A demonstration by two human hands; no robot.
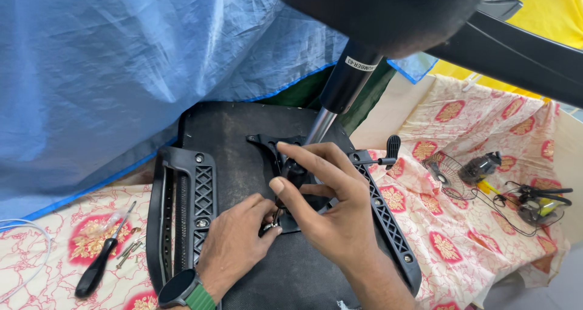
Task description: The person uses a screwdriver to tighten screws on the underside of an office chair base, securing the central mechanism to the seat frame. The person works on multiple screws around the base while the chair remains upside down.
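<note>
Head view: two bare hands are working on the black mechanism plate [285, 164] bolted under an upturned office chair seat [243, 140].

Left hand [234, 246], wearing a green-strapped watch [182, 290], is pinching a small metal part [271, 224] at the plate's 6 o'clock edge; right hand [331, 210] is resting fingers spread over the plate. Seat is lying on a floral cloth [449, 225]; a screwdriver [100, 261] is lying at 9 o'clock, blue tarp [121, 61] hanging at 11.

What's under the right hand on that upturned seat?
The right hand covers the black mounting plate at the gas cylinder; its screws are hidden. The left hand pinches something small there.
</note>
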